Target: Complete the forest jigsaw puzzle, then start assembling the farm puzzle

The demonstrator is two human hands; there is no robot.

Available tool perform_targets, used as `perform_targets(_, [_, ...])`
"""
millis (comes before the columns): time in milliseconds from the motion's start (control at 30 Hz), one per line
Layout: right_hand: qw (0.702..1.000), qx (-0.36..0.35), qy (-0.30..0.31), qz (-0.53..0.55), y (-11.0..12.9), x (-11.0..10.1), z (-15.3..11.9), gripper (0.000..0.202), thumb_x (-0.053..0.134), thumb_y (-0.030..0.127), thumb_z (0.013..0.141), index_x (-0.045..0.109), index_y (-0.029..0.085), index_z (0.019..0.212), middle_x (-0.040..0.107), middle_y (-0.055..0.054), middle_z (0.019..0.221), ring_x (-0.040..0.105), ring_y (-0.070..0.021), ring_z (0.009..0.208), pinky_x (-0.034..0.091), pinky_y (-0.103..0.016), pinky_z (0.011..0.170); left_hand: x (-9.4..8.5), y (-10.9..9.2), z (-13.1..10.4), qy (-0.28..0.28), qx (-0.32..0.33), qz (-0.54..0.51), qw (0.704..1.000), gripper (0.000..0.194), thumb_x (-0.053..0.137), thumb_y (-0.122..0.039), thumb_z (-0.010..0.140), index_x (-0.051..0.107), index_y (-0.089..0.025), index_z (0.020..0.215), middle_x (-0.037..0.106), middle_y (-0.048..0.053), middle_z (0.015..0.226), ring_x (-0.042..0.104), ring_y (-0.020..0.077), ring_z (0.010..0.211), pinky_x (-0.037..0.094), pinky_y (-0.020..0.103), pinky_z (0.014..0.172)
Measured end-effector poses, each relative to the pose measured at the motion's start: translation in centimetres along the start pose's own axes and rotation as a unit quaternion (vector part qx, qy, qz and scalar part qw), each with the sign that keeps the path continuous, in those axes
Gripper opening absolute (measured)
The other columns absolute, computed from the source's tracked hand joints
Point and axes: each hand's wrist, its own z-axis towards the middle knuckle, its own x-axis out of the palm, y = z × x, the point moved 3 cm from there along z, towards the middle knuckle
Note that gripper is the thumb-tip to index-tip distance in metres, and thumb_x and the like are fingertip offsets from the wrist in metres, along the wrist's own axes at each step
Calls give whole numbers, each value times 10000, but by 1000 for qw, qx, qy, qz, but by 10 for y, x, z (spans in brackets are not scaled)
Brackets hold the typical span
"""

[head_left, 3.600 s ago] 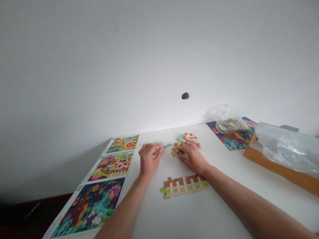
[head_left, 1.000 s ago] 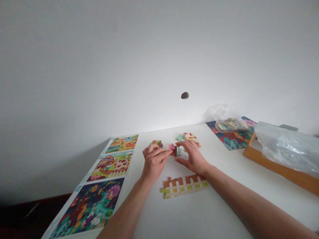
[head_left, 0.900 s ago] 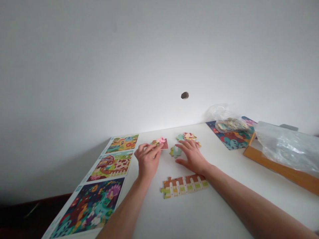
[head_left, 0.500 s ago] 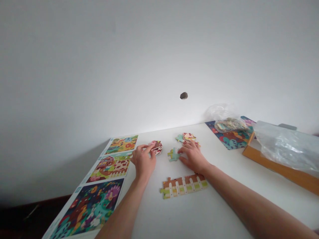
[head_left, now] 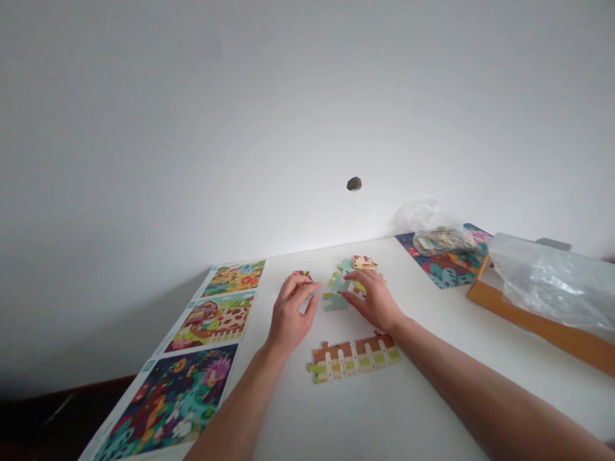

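My left hand [head_left: 294, 317] hovers over the white table with thumb and fingers apart, holding nothing visible. Just behind its fingers sits a stack of red-brown puzzle pieces [head_left: 302, 275], partly hidden. The thumb and index finger of my right hand [head_left: 377, 298] are at the edge of a pale teal puzzle piece [head_left: 337, 280] and seem to grip it. Below that lies another teal piece [head_left: 335, 301]. Several loose pieces [head_left: 364, 262] are behind and under the right hand. Nearer to me, a joined strip of puzzle pieces [head_left: 354, 360] shows a white fence.
A sheet with three printed pictures [head_left: 204, 323] lies along the table's left edge. To the right are a dark picture card [head_left: 449, 272], a clear bag of pieces [head_left: 444, 240] and an orange-brown box [head_left: 528, 326] with plastic film over it. The wall [head_left: 288, 128] stands behind.
My left hand has come off the red-brown stack and moved right, toward my right hand. A second teal piece now shows at the right fingertips, above the first one.
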Motion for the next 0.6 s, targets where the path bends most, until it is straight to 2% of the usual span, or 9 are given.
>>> perform_targets(100, [997,-39,-28,57,9,-8,1,224,678,314,889,606,220,1078,629,-75,1079,535,-266,1040,406,-411,941,4,0,-1,34,31,4,999,354,596,-165,857,639,-241,1199,659,57,995,586,195,966,431,431,1021])
perform_targets(200, [994,-75,13,75,17,-7,0,246,683,324,888,602,235,1102,629,-59,1100,529,-253,1042,399,-402,948,7,-1,-2,78,59,-14,995,339,595,-160,863,658,-264,1179,713,30,939,582,176,860,474,392,928])
perform_targets(267, [996,-63,35,52,17,-5,-1,310,712,311,862,594,234,1138,629,-60,1104,516,-255,1048,397,-402,942,6,1,-1,63,53,-6,997,298,586,-150,864,694,-269,1115,729,26,927,574,180,853,486,365,871])
perform_targets(367, [999,0,34,-28,7,-3,-1,362,761,264,803,615,222,1131,627,-74,1119,496,-283,1069,382,-425,929,-2,11,-1,-19,-13,64,998,264,579,-154,865,714,-244,1073,741,42,953,580,201,882,469,373,850])
perform_targets(433, [997,23,50,-60,1,-2,-1,273,749,223,801,657,227,1058,651,-61,1072,499,-286,1060,366,-432,928,-6,21,-1,-50,-68,117,990,242,584,-181,868,717,-231,1063,740,48,965,586,209,864,446,392,855])
perform_targets(500, [995,12,84,-50,0,0,-2,214,699,180,828,675,237,1032,681,-36,977,514,-269,1030,357,-419,933,-7,30,-3,-45,-106,152,982,226,593,-216,868,725,-246,1049,732,41,930,588,209,839,421,407,871])
perform_targets(600, [992,-26,122,-13,3,3,-4,341,635,120,830,632,233,1152,699,-19,933,521,-249,1000,361,-397,941,-5,38,-7,-30,-128,181,975,215,611,-242,854,741,-282,1020,698,45,913,585,219,873,405,411,885])
